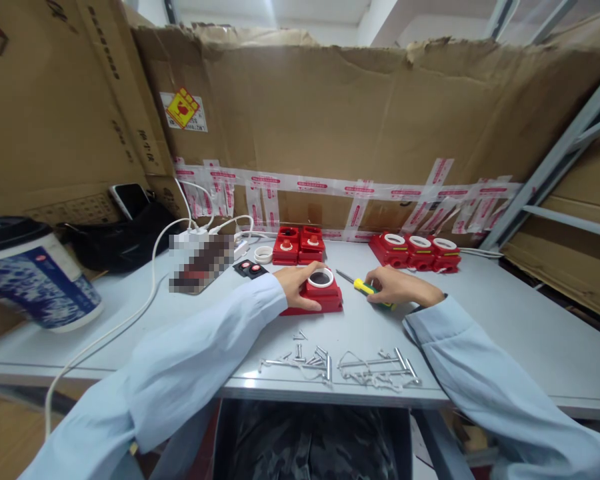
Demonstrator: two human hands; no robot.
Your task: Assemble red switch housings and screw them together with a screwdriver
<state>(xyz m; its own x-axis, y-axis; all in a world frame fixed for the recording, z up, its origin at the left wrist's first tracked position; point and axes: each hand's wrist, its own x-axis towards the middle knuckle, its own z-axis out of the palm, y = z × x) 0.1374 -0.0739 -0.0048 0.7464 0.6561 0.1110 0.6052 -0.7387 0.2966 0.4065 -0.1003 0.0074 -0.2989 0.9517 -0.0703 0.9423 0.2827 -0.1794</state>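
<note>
My left hand [296,283] grips the left side of a red plastic box [318,295] with a white ring around a round hole on top; it sits on the grey table [505,333]. My right hand [397,287] lies over a screwdriver [359,284] with a yellow and green handle, its metal tip pointing toward the red box. The fingers curl around the handle. A scatter of metal screws and pins [340,362] lies near the table's front edge, in front of both hands.
Three red boxes with white rings [417,251] stand at the back right, more red parts [299,245] at back centre. A white ring [263,254], a black part [250,269], white cables [160,267], a cup [35,277] and cardboard walls [355,113] surround the table.
</note>
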